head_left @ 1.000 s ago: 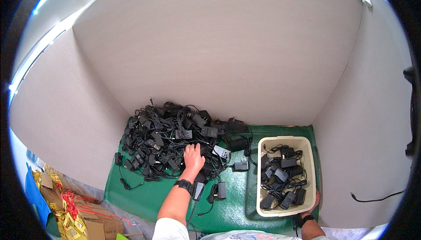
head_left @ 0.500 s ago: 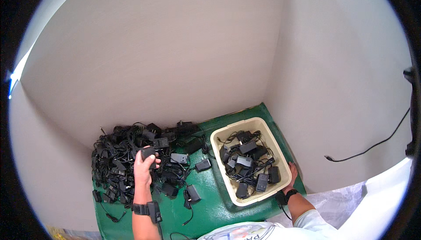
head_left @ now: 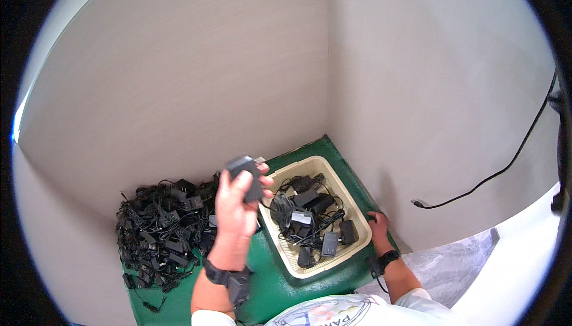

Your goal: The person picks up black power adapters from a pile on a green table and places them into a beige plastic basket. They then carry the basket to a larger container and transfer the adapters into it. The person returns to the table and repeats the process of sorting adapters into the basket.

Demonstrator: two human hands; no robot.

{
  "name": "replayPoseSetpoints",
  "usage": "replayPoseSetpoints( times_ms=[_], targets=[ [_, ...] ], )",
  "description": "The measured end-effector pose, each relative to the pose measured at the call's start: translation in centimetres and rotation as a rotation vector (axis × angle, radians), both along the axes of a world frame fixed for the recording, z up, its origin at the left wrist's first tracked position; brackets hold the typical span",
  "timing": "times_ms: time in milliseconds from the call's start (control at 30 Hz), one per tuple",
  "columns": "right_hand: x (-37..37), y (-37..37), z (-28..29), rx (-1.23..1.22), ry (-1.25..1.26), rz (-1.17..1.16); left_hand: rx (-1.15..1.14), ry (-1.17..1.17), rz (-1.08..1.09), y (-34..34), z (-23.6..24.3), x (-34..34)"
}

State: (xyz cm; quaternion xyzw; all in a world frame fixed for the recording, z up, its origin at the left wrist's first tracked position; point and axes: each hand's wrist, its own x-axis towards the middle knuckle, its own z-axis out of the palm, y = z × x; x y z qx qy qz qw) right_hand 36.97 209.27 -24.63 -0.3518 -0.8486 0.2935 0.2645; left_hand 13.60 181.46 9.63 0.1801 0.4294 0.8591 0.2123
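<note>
My left hand (head_left: pixel 241 198) is raised near the left rim of a cream plastic basket (head_left: pixel 289 266), its fingers wrapped round a black power adapter (head_left: pixel 252 186). Inside the basket lie several black power adapters (head_left: pixel 329 244) with their cords. My right hand (head_left: pixel 378 228) is beside the basket's right rim, fingers apart with nothing seen in them; whether it touches the rim is unclear. To the left, a heap of black power adapters and tangled cords (head_left: pixel 161 224) covers part of the green tabletop (head_left: pixel 271 293), partly hidden by my left forearm.
Pale panels (head_left: pixel 196 81) stand up behind the table and on both sides. A black cable (head_left: pixel 494 174) hangs against the right panel, its plug end pointing left. Black bands with small boxes (head_left: pixel 238 284) are strapped on both my wrists.
My left hand has lifted the power adapter off the heap and moved right, towards the basket. My right hand stays beside the basket. The whole view has shifted a little.
</note>
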Motion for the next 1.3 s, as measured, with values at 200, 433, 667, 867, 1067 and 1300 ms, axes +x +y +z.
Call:
replayPoseSetpoints(
  times_ms=[200,433,667,867,1067,1300],
  targets=[
    [-1.7,-1.1,12.8,-0.147,0.235,0.166,-0.336,-0.076,0.029,2.6,-10.5,5.4],
    [-10.7,-7.8,17.7,0.081,0.145,0.686,-1.285,0.867,0.301,1.3,-18.6,6.7],
    [-14.0,-11.2,11.5,0.225,-0.292,0.880,-1.266,1.043,0.083,-1.7,-21.2,8.1],
    [-15.5,-11.6,12.7,0.186,-0.280,0.796,-1.141,0.816,0.615,-11.4,-22.2,2.1],
    [-21.6,-21.4,16.7,0.299,0.096,0.847,-1.294,0.677,1.085,-26.3,-22.9,-4.7],
    [-28.3,-38.9,15.1,0.137,0.096,1.130,-1.228,0.497,0.773,-35.7,-25.8,-6.1]
  ],
)
